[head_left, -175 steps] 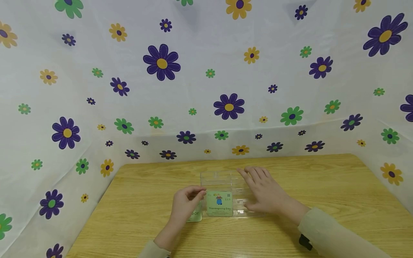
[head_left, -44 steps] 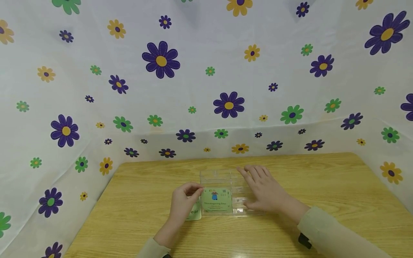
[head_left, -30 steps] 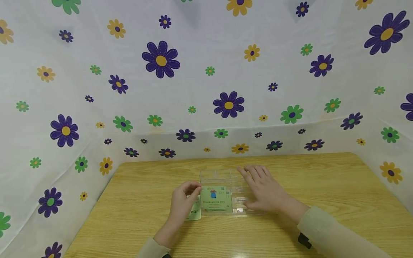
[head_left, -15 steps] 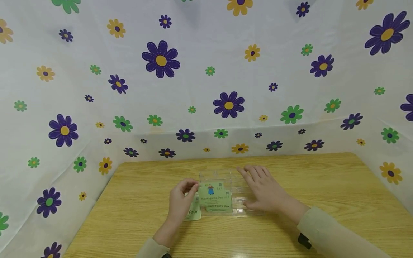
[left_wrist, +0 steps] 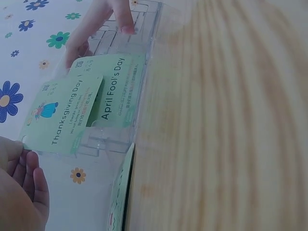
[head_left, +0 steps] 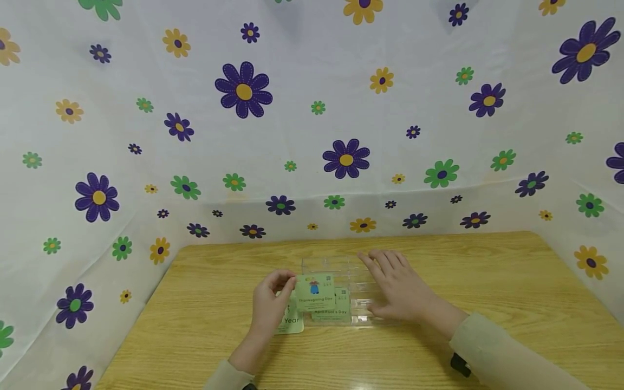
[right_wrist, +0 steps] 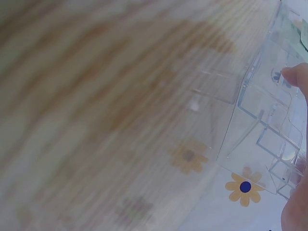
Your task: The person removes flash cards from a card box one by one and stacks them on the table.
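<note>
My left hand (head_left: 270,300) pinches a green Thanksgiving Day card (head_left: 314,292) by its left edge. The card is raised over the left part of a clear plastic card holder (head_left: 325,264). Partly covered by it, an April Fool's Day card (head_left: 331,313) sits in the holder; the left wrist view shows this April Fool's Day card (left_wrist: 118,89) more fully. My right hand (head_left: 397,287) grips the stepped right part of the holder, its thumb (right_wrist: 293,74) on the clear plastic and its other fingers toward the back.
Another green card (head_left: 292,319), with "Year" readable, lies left of the holder below my left hand, partly hidden by it. All this is on a wood-grain table (head_left: 219,281). A white flower-print cloth (head_left: 302,135) stands behind and at the sides.
The Thanksgiving Day card has come left and upward in my left hand, uncovering the April Fool's Day card beneath. More of the "Year" card shows. My right hand has stayed put.
</note>
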Demonstrator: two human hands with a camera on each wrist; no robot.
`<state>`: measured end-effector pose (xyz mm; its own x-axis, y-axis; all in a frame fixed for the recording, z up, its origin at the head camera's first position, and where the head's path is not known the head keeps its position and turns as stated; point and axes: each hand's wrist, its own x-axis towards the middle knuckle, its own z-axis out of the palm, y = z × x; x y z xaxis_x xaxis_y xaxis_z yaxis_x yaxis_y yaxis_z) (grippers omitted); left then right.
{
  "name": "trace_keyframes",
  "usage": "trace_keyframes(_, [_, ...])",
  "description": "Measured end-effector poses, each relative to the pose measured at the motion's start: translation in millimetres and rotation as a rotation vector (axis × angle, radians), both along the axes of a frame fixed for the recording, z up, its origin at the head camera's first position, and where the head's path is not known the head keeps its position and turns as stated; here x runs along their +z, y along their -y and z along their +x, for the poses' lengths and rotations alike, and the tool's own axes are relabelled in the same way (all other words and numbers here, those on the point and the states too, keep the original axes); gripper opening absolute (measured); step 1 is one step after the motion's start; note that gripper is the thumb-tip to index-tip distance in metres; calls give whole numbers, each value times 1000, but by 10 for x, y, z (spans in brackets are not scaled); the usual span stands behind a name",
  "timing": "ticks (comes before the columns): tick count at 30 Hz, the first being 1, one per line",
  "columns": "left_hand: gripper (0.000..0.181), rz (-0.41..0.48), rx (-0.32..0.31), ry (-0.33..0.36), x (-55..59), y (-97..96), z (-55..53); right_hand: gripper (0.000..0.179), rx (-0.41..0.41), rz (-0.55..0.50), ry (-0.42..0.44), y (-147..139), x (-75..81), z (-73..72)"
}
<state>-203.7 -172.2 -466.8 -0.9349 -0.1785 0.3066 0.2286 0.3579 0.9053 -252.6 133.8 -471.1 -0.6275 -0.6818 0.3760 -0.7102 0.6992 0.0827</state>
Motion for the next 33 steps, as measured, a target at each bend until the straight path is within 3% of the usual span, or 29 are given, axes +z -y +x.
trace_keyframes(33, [8,34,50,12,-12,165,34,115,5,-4,-16,-8,-27,-28])
